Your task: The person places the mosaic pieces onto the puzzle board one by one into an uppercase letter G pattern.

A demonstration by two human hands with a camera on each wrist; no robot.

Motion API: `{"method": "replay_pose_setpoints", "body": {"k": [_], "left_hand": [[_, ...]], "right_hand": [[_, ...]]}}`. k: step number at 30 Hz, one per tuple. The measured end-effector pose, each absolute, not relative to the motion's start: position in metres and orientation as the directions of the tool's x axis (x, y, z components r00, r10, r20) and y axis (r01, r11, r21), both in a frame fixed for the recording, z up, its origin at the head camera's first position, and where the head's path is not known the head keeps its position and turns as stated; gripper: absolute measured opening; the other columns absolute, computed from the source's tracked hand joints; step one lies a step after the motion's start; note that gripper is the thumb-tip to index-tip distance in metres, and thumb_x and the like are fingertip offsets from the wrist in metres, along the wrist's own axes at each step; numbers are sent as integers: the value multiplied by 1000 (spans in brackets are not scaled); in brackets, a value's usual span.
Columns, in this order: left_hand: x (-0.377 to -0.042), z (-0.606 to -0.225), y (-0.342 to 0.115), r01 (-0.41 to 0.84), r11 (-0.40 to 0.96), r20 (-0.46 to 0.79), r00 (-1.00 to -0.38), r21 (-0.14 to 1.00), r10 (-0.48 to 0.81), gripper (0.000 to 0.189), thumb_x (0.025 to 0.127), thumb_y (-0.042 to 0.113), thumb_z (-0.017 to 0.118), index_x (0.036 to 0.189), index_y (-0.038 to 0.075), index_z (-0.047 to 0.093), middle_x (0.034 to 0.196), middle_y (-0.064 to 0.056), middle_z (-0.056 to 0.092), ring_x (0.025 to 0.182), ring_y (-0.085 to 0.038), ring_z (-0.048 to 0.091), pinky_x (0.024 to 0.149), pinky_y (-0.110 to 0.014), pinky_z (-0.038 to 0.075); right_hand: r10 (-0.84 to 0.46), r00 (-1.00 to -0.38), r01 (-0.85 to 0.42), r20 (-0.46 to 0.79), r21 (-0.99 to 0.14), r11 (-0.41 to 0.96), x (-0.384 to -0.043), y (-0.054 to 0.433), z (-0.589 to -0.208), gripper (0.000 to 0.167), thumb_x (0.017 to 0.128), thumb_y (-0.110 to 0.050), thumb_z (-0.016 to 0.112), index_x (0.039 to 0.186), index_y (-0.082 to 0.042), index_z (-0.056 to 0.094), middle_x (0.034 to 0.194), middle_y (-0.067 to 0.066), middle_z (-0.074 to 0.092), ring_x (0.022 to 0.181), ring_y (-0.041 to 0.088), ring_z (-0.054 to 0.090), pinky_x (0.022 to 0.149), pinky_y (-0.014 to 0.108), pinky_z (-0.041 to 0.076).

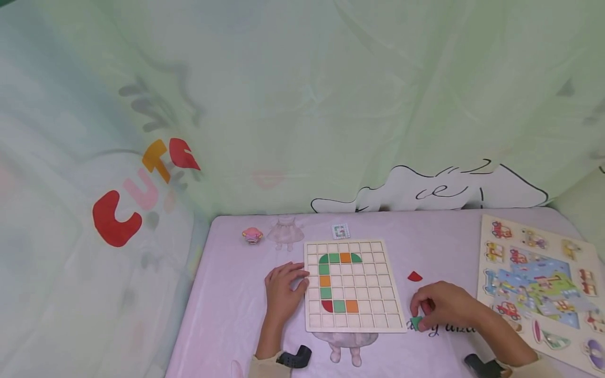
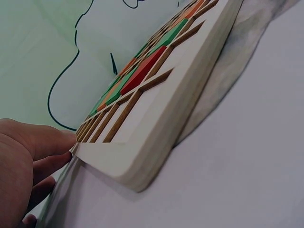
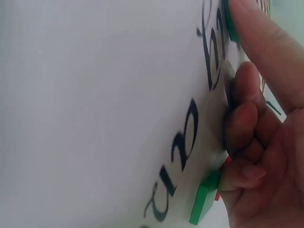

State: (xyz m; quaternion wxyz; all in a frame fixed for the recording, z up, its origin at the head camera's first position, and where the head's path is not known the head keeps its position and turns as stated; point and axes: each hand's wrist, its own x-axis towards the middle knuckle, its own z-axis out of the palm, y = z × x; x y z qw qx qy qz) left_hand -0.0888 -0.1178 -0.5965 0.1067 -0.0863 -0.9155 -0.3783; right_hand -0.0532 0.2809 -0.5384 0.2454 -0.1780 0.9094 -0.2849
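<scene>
A pale wooden grid board point(image 1: 367, 286) carries green, orange and red tiles laid in a C shape. At its left edge rests my left hand point(image 1: 283, 287), fingers loosely extended; the left wrist view shows fingertips point(image 2: 66, 140) right at the rim. To the right of the board, my right hand point(image 1: 441, 304) is low over the cloth with curled fingers, its thumb against a green tile point(image 1: 417, 323). A second green piece point(image 3: 204, 199) shows by the little finger in the right wrist view, with a bit of red behind it. A red quarter-round tile point(image 1: 415, 275) lies above that hand.
Behind the board lies a small patterned card point(image 1: 340, 231), and a pink toy figure point(image 1: 252, 235) stands at the back left. A large picture puzzle board point(image 1: 539, 231) covers the table's right side, close to the right forearm. Printed curtains hang behind the table.
</scene>
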Motion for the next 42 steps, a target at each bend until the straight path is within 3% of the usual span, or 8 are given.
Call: {"method": "replay_pose_setpoints", "body": {"k": [7, 16, 30, 35, 42], "left_hand": [[-88, -595, -117, 240, 697, 267, -961, 675, 73, 14, 89, 19, 74, 102, 23, 79, 126, 6, 73, 132, -25, 56, 111, -60, 27], [-89, -596, -118, 231, 700, 253, -965, 676, 74, 14, 90, 20, 73, 102, 23, 79, 127, 7, 73, 133, -23, 55, 113, -57, 26], [-90, -595, -117, 241, 700, 267, -961, 672, 75, 14, 90, 19, 74, 102, 24, 79, 126, 7, 73, 132, -23, 56, 112, -57, 26], [-89, -594, -117, 233, 701, 260, -963, 674, 71, 14, 90, 20, 74, 102, 24, 79, 126, 7, 73, 132, -23, 56, 112, -57, 26], [-89, -595, -117, 229, 708, 257, -964, 669, 69, 14, 90, 20, 75, 102, 24, 79, 126, 7, 73, 132, -23, 56, 112, -58, 26]], "right_hand": [[-417, -840, -142, -346, -602, 785, -52, 278, -536, 25, 68, -34, 93, 79, -33, 71, 65, -11, 57, 63, 3, 49, 57, 22, 37], [-353, -854, -107, -382, -535, 838, -54, 276, -535, 29, 64, -39, 94, 72, -31, 68, 65, -11, 55, 66, 5, 48, 60, 23, 35], [-502, -798, -169, -334, -675, 718, -61, 278, -527, 22, 78, -34, 87, 80, -26, 66, 69, -11, 57, 68, 2, 52, 59, 21, 41], [-483, -818, -155, -312, -689, 708, -63, 266, -525, 19, 81, -29, 84, 81, -26, 66, 70, -12, 56, 68, 3, 51, 59, 22, 40], [-460, -871, -173, -173, -769, 616, -64, 247, -535, 11, 85, -23, 81, 91, -23, 72, 74, -11, 60, 70, 1, 53, 62, 20, 45]]}}
